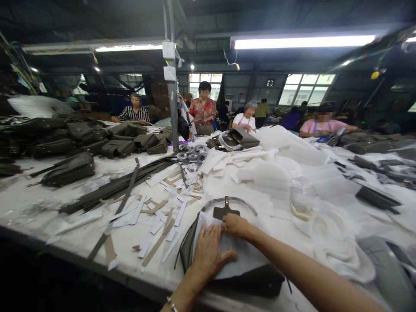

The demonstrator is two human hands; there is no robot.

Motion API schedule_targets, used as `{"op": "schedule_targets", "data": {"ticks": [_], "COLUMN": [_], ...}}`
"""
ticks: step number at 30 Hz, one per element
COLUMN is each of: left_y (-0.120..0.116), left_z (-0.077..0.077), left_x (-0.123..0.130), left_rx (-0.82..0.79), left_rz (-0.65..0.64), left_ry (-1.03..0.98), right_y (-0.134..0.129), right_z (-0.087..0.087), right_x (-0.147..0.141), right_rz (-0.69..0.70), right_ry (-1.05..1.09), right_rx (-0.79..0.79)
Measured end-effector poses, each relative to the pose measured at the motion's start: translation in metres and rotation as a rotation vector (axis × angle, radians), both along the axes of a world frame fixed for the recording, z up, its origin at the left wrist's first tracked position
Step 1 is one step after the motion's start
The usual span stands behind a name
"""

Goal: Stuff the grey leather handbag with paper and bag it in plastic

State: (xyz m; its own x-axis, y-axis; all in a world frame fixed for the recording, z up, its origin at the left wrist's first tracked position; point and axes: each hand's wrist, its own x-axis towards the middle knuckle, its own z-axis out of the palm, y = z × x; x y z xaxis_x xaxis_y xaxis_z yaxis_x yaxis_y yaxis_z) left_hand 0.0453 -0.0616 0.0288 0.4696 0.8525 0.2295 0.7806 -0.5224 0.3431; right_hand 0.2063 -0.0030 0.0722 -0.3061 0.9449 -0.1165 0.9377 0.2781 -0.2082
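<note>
A dark olive handbag (256,279) lies at the table's front edge, with a white packing sheet (248,255) spread over it. My left hand (209,251) rests flat on the sheet, fingers stretched out and thumb apart. Beside it, my right hand (235,225) has its fingers curled in at the sheet's upper part, against a dark flap tab (222,212) with a metal fitting. What the right fingertips pinch is hidden. Beyond the tab curves the bag's handle (248,203), which looks wrapped in clear film.
Paper and card strips (159,221) litter the table left of the bag, near long dark straps (120,186). White foam sheets (276,173) pile up on the right. More dark bags (78,134) are heaped at left. A metal post (173,108) rises mid-table; several co-workers sit or stand beyond.
</note>
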Motion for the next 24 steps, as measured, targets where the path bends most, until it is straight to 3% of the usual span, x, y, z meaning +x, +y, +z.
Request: {"op": "schedule_targets", "data": {"ticks": [3, 7, 12, 16, 20, 24], "left_y": [0.005, 0.012, 0.012, 0.010, 0.012, 0.014], "left_z": [0.004, 0.008, 0.014, 0.011, 0.003, 0.000], "left_x": [-0.001, 0.005, 0.011, 0.010, 0.010, 0.012], "left_rx": [-0.013, 0.018, 0.085, 0.172, 0.272, 0.238], "left_rz": [0.069, 0.087, 0.102, 0.154, 0.173, 0.180], "left_ry": [-0.009, 0.028, 0.092, 0.093, 0.078, 0.083], "right_y": [-0.022, -0.041, -0.035, -0.027, -0.022, -0.018], "right_z": [-0.011, -0.021, -0.027, -0.034, -0.041, -0.047], "right_x": [-0.006, 0.000, 0.009, 0.009, 0.012, 0.023], "right_rz": [-0.115, -0.125, -0.103, -0.111, -0.212, -0.338], "right_ry": [-0.014, 0.004, 0.066, 0.141, 0.217, 0.303], "right_rx": [0.143, 0.243, 0.269, 0.261, 0.261, 0.318]}}
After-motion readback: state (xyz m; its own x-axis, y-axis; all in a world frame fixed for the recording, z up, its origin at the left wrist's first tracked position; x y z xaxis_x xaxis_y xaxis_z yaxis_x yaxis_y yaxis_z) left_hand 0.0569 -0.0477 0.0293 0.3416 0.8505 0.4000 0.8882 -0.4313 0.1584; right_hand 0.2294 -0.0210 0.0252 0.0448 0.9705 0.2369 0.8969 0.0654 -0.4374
